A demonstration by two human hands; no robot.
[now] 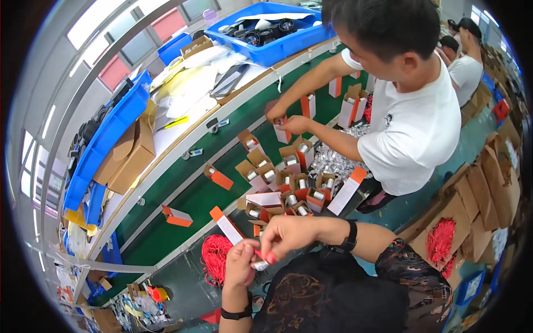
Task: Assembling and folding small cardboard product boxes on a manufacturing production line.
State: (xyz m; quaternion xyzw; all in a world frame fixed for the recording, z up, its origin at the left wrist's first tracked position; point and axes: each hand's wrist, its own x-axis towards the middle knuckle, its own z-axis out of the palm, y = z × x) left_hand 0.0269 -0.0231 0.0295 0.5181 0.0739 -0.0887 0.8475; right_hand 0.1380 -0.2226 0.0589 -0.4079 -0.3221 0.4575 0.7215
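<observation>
Both my hands meet low in the middle of the view, in front of my chest. A small silver cylinder (259,266) is held by my left hand (239,263), whose fingers are closed around its side. My right hand (288,234) pinches a short piece of red cord (270,258) right at the cylinder. How the cord and the cylinder join is hidden by the fingers. Just left of my left hand lies a heap of red cords (214,260). Beyond my right hand stand several open orange-and-white boxes (288,183), many with silver cylinders inside.
A green conveyor belt (145,236) runs diagonally past the bench, carrying spaced boxes (219,176). A co-worker (411,122) handles a box by a pile of silver packets (341,158). Blue trays (272,47) stand on the far table; cartons (472,205) with red cords lie at right.
</observation>
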